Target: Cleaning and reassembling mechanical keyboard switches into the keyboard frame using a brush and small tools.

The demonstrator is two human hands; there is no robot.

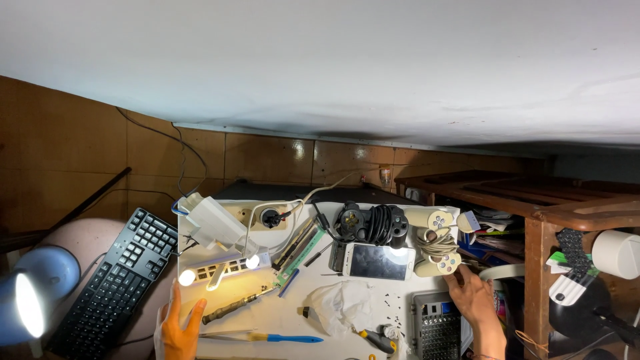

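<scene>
My left hand rests at the near left edge of the white worktop, fingers spread and holding nothing. A brown-handled tool lies just to its right, and a blue-handled tool lies beside it. My right hand lies at the right side, its fingertips touching the lower end of a beige game controller with its cable wrapped round it. A white smartphone lies face up left of that controller. Behind it sits a black game controller, also wrapped in cable.
A crumpled white tissue and small screws lie mid-table. A grey bit case sits near my right wrist. A lit power strip with a white adapter is at the left, beside a black keyboard and a blue lamp. A wooden shelf stands right.
</scene>
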